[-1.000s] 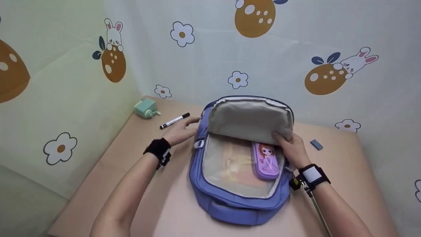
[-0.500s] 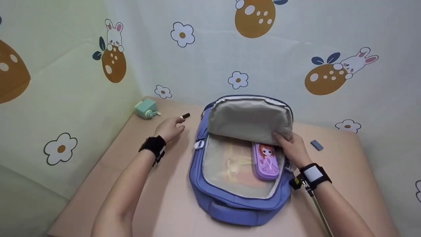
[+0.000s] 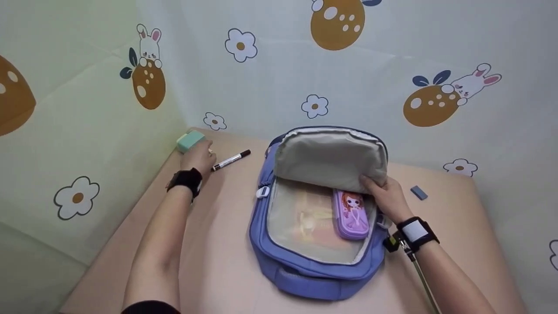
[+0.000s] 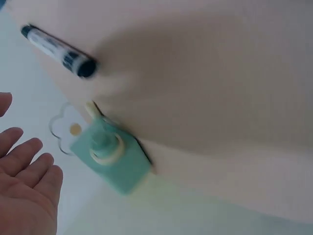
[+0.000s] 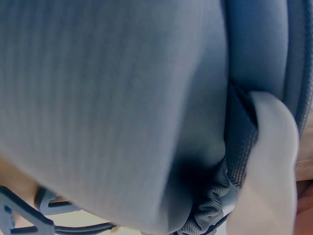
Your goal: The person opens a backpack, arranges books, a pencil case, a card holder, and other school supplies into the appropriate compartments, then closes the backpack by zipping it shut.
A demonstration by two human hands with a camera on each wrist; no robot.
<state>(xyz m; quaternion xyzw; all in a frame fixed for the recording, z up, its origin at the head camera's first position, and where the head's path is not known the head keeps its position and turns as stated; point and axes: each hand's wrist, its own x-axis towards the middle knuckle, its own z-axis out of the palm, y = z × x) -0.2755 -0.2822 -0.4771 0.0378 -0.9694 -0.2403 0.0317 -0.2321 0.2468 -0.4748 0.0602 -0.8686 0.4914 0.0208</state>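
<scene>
Holding up the flap: the right hand [image 3: 389, 198] pinches the edge of the grey-lined flap [image 3: 322, 161], thumb on the lining, other fingers mostly hidden.
Left hand [image 3: 199, 158]: fingers loosely extended, holding nothing; the wrist view shows a gap between them and the bottle.
Green bottle [image 4: 122, 161]: at the table's far left corner, apparently on its side, pump end towards the person.
Bottle's handling: probably light and stiff, perhaps a little slippery if smooth (how full it is, I cannot tell); best gripped across the square body, clear of the thin spout, which looks the weakest part.
Flap's handling: soft and likely to sag if released; the rim gives the firmest hold.
Backpack [image 3: 309, 285]: lying on the table [image 3: 226, 244], blue, probably yielding at the sides.
Pencil case [image 3: 352, 216]: purple, inside the backpack, printed with a red-haired figure; no readable lettering.
Marker [image 3: 231, 160]: beside the left hand, print on its white barrel too small to read.
Bottle's label: none visible.
</scene>
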